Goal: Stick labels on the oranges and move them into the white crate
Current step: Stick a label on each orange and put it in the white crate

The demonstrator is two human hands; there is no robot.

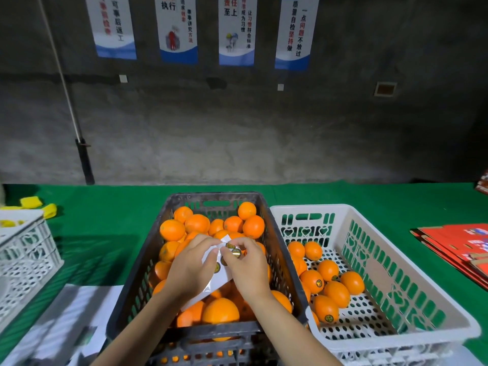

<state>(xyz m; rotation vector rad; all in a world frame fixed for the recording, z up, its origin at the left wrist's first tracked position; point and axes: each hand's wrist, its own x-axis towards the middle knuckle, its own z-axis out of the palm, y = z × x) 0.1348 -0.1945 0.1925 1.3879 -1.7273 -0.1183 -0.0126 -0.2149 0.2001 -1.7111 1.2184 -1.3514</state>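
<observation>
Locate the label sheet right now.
Head view, lower centre: the label sheet is held between the left hand and right hand above the black crate of oranges, left of the white crate.

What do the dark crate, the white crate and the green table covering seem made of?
Dark crate: moulded plastic, matt and scuffed, with slotted walls. White crate: moulded plastic, faint sheen, punched holes and heart cut-outs. Table covering: probably felt or cloth, matt green, no glare.
</observation>
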